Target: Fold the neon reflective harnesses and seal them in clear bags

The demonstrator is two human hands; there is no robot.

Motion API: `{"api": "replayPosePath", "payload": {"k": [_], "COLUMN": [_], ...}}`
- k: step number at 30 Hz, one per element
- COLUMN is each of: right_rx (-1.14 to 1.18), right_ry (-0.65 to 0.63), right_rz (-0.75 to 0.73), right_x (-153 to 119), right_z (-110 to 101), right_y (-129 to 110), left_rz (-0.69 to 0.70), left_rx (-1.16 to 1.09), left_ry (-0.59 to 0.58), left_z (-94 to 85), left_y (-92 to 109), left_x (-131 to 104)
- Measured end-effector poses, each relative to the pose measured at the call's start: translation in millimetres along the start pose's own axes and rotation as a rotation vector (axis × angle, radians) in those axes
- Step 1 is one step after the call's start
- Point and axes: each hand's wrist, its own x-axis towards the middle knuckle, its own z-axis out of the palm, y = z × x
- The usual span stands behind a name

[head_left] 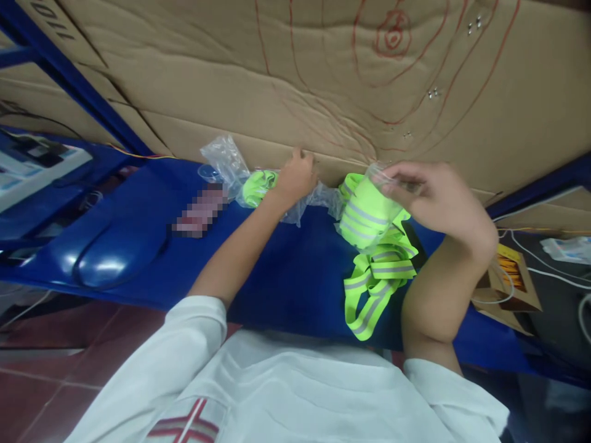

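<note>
My right hand (415, 187) pinches the top of a clear plastic bag that holds folded neon-green reflective strap (367, 212). Below that bag, a loose pile of green strap with grey stripes (376, 283) lies on the blue surface. My left hand (298, 178) is near the cardboard, above crumpled clear plastic (323, 198); its fingers are bent, and what they hold, if anything, is too small to make out. Just left of it sits a small green bundle (259, 187) in clear plastic.
A cardboard wall (207, 80) with red drawn lines rises behind the blue table (286, 271). A blurred pinkish object (201, 212) and a black cable (78, 258) lie at left. An open cardboard box (521, 289) with orange contents stands at right.
</note>
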Motion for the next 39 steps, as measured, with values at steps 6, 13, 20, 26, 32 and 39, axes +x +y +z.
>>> {"api": "replayPosePath", "payload": {"k": [6, 13, 20, 26, 32, 39], "right_rx": [0.129, 0.141, 0.041, 0.076, 0.186, 0.116], "right_ry": [-0.196, -0.307, -0.367, -0.323, -0.231, -0.269], "right_rz": [-0.08, -0.056, -0.045, 0.041, 0.122, 0.105], "right_x": [11.7, 15.9, 14.7, 25.3, 31.0, 34.7], "right_z": [16.7, 21.8, 20.8, 26.3, 32.8, 39.4], "right_y": [-10.4, -9.4, 12.8, 13.0, 19.0, 27.1], "left_rz": [0.452, 0.559, 0.446, 0.441, 0.394, 0.407], "left_rx": [-0.359, -0.131, -0.12, -0.121, -0.156, -0.052], "left_ry": [-0.303, -0.524, -0.626, -0.529, -0.379, -0.426], "left_z": [-60.3, -56.5, -75.8, -77.6, -73.1, -69.2], "left_y": [19.3, -2.0, -8.8, -24.7, -20.2, -15.5], "left_x": [-21.3, -23.2, -28.0, -21.8, -20.7, -18.9]}}
